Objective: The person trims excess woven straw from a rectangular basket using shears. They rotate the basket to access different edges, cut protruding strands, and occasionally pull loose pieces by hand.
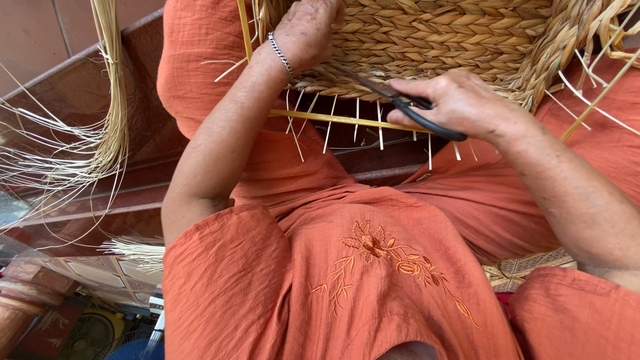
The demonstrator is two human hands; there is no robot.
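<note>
A woven basket (440, 40) of plaited straw-coloured fibre fills the top of the head view, resting over the lap of the person in orange clothing (347, 280). Its weave runs in thick braided rows, tan and golden, with the corner at the upper right thicker and rougher. Thin pale ends of fibre (357, 120) stick out below its lower edge, roughly ten of them, hanging down past a flat yellow strip (333, 120) that runs crosswise under the basket.

The left hand (307, 30) lies on the basket's lower left part, fingers curled over the weave and pressing on it; its grip looks closed on the basket's edge, though the fingertips are cut off by the top of the frame. A silver chain bracelet (281, 57) sits on that wrist.

The right hand (460, 100) holds one pair of scissors (407, 107) with black handles, its grip wrapped through and around them. The dark blades point left toward the basket's underside and lie close against the weave; they look nearly together, but how far apart they stand is hard to tell.

One long yellow stake (245, 30) stands up beside the left wrist, and another pale one (593, 103) slants at the right.

At the left, one bundle of loose pale reeds (110, 120) hangs down and fans out over the brown tiled floor (80, 87). The shirt carries one embroidered flower spray (387, 257).
</note>
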